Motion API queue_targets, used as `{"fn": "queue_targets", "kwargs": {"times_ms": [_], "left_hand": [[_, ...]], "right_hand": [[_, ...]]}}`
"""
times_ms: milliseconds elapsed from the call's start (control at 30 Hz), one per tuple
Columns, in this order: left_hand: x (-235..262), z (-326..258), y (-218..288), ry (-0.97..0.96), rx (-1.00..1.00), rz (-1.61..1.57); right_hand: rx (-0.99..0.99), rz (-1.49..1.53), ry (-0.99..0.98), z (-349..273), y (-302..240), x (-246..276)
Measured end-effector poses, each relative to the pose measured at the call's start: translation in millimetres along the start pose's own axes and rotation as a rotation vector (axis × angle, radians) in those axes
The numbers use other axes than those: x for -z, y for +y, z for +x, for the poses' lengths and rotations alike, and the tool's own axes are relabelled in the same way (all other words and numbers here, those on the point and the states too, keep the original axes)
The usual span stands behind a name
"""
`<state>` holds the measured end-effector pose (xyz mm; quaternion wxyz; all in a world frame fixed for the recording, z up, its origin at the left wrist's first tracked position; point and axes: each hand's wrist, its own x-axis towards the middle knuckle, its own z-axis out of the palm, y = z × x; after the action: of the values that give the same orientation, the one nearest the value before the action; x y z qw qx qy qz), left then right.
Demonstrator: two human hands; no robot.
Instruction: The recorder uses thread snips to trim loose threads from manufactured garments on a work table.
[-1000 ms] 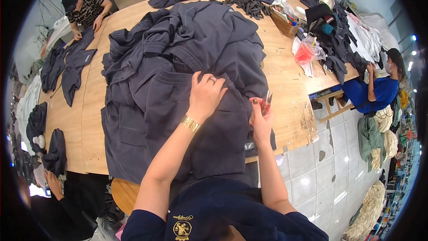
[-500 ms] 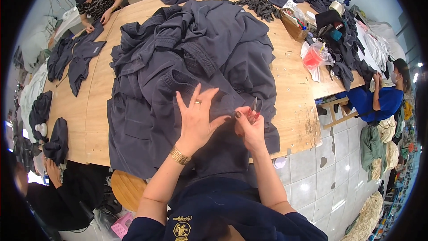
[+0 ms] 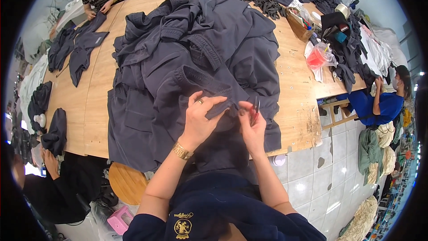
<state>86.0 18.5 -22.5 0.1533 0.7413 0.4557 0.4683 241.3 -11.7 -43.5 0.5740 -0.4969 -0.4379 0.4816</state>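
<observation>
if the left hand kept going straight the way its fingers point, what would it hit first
Probably the right hand, which holds small snips: the left hand points right across the dark grey garment fold. Depth is unclear.

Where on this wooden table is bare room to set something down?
Bare wood on the table runs left of the dark garment pile, up to the small garments. Another strip lies between the pile and the red bag. The far right corner is crowded. Both hands work at the pile's near edge.
</observation>
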Motion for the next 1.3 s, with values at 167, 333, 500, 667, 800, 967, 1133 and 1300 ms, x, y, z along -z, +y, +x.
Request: {"fn": "queue_targets", "kwargs": {"times_ms": [167,333,500,667,800,967,1133,1300], "left_hand": [[-1,-1,-4,-0.002,0.034,-0.043],[-2,-2,0,0.053,0.024,-0.055],[-3,-4,1,0.061,-0.016,-0.039],[-1,-5,0,0.055,-0.044,-0.019],[0,-4,2,0.038,-0.071,0.002],[1,-5,1,0.038,-0.097,0.012],[-1,-4,0,0.056,-0.102,0.002],[1,-4,1,0.053,-0.102,0.004]], "right_hand": [[0.189,-0.329,0.015,-3,-19,8],[0.408,-0.626,-0.106,-7,-16,5],[0.468,-0.747,-0.107,-10,-16,3],[0.535,-0.815,-0.104,-8,-16,2],[0.553,-0.868,-0.117,-7,-21,2],[0.493,-0.910,-0.135,-10,-26,4],[0.509,-0.911,-0.135,-12,-25,6],[0.518,-0.925,-0.142,-13,-25,5]]}}
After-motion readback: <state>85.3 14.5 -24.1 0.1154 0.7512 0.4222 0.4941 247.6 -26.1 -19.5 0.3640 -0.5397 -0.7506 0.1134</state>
